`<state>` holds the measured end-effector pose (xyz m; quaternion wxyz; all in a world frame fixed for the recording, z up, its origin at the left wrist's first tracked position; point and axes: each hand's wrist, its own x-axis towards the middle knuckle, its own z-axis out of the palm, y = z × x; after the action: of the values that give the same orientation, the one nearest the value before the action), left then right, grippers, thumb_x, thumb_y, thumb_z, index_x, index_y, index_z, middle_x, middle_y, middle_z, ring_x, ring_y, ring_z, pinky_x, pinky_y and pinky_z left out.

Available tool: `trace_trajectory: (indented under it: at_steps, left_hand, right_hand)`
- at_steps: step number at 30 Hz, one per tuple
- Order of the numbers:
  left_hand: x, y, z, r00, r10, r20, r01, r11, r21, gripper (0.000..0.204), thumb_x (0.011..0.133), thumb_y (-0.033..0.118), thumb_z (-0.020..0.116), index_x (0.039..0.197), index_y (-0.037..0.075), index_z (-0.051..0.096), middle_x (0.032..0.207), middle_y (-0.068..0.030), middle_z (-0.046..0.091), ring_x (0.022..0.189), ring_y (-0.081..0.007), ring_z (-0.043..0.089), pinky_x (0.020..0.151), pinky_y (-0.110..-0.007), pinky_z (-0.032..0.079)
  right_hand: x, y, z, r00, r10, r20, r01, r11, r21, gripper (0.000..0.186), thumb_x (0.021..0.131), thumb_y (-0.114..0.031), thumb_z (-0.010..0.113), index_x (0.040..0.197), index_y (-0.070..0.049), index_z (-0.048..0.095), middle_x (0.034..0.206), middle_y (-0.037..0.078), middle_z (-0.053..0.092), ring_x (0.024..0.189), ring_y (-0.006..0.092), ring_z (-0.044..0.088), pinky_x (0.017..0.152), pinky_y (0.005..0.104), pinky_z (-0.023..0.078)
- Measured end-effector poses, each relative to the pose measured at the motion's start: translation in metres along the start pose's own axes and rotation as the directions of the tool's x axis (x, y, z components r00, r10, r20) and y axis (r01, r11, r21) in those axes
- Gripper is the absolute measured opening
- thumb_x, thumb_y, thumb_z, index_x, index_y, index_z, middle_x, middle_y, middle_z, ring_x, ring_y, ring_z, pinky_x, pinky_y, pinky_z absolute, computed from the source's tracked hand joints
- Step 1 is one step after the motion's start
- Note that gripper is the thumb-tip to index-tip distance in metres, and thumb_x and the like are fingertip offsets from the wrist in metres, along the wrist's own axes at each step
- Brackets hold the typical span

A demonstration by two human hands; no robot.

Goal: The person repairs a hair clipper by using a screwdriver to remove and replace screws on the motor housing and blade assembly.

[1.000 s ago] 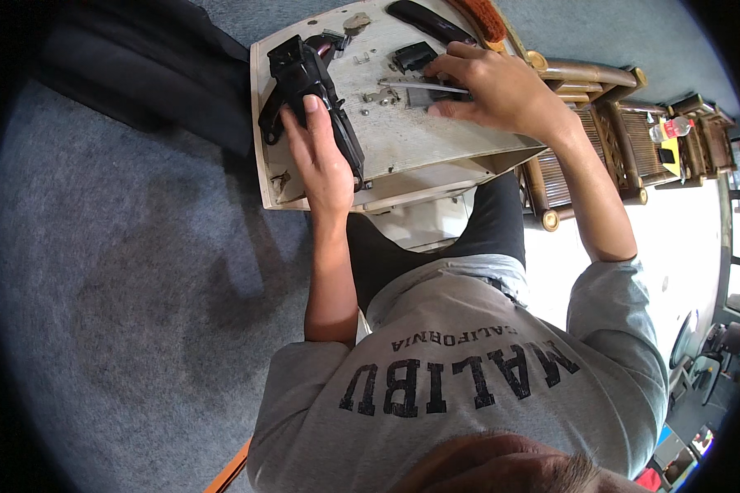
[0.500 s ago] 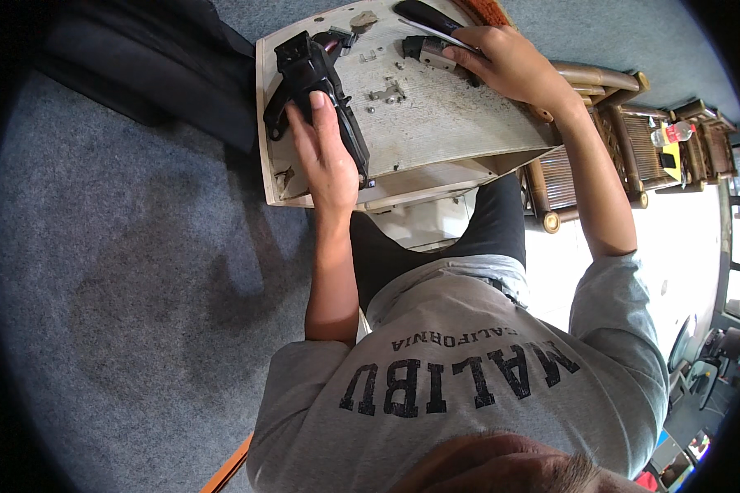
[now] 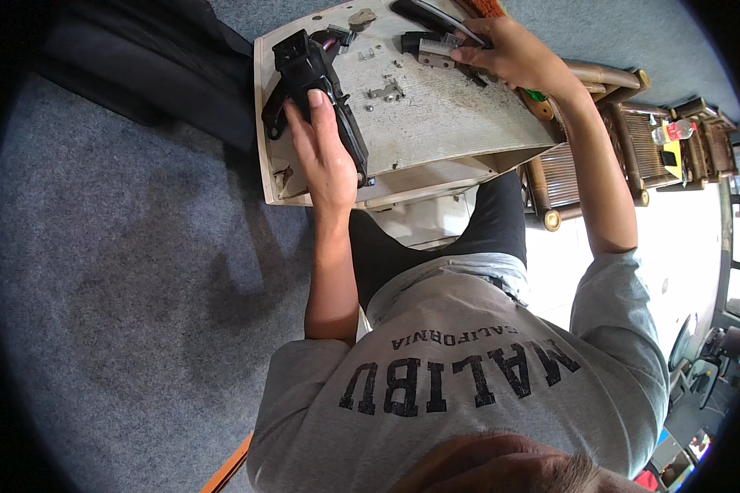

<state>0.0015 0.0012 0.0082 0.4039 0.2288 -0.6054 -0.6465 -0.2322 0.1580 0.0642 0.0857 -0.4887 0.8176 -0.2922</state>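
Observation:
My left hand point(image 3: 331, 160) is wrapped around a black hair clipper point(image 3: 311, 70), thumb along its body, above the left side of a small worn wooden table point(image 3: 419, 135). My right hand point(image 3: 522, 57) is over the table's far right, fingers closed about a thin silver tool point(image 3: 462, 25) that slants past the index finger. Its thumb touches the edge of a toothed silver clipper blade point(image 3: 437, 53); whether the blade is gripped I cannot tell. Beside it lies a black piece point(image 3: 409, 43). Small metal parts point(image 3: 386, 90) and screws lie scattered between my hands.
A dark-handled tool point(image 3: 419, 15) and an orange brush point(image 3: 481, 6) lie at the far edge. A wooden handle point(image 3: 538, 105) sits at the right edge. Another clipper point(image 3: 337, 37) is behind the held one. Bamboo furniture point(image 3: 584, 177) stands right; black cloth point(image 3: 152, 62) hangs left.
My right hand has shifted and turned slightly, swinging the thin silver tool toward the far edge. The toothed blade now shows more fully by the thumb. My left hand and its clipper barely moved.

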Motion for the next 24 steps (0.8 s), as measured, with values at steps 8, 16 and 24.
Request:
trace_trajectory:
  at_steps: [8, 16, 24]
  left_hand:
    - [0.0, -0.001, 0.002, 1.0, 0.002, -0.016, -0.002, 1.0, -0.016, 0.055, 0.116, 0.042, 0.047, 0.147, -0.004, 0.046, 0.12, -0.0091, 0.057, 0.104, -0.0141, 0.05, 0.097, -0.029, 0.042]
    - [0.001, -0.001, 0.001, 1.0, -0.005, -0.011, 0.004, 1.0, -0.021, 0.056, 0.116, 0.042, 0.047, 0.149, -0.004, 0.045, 0.123, -0.0105, 0.057, 0.109, -0.015, 0.052, 0.1, -0.03, 0.042]
    - [0.001, -0.002, 0.0, 1.0, 0.006, -0.007, -0.006, 1.0, -0.008, 0.058, 0.116, 0.043, 0.048, 0.148, -0.005, 0.045, 0.123, -0.0115, 0.057, 0.108, -0.0153, 0.052, 0.1, -0.03, 0.043]
  right_hand:
    - [0.005, 0.015, 0.002, 0.996, 0.088, 0.023, -0.091, 0.982, 0.163, 0.036, 0.106, -0.035, 0.069, 0.126, -0.005, 0.072, 0.082, 0.0, 0.074, 0.051, 0.0072, 0.052, 0.044, 0.0252, 0.044]
    - [0.002, 0.006, 0.004, 0.997, 0.055, 0.059, -0.067, 0.975, 0.213, 0.035, 0.108, -0.036, 0.064, 0.114, -0.002, 0.072, 0.083, 0.001, 0.076, 0.05, 0.0068, 0.052, 0.044, 0.0245, 0.045]
    - [0.003, 0.008, 0.004, 0.998, 0.053, 0.045, -0.064, 0.947, 0.316, 0.037, 0.11, -0.035, 0.059, 0.115, 0.0, 0.069, 0.089, 0.003, 0.08, 0.047, 0.0064, 0.05, 0.042, 0.0231, 0.044]
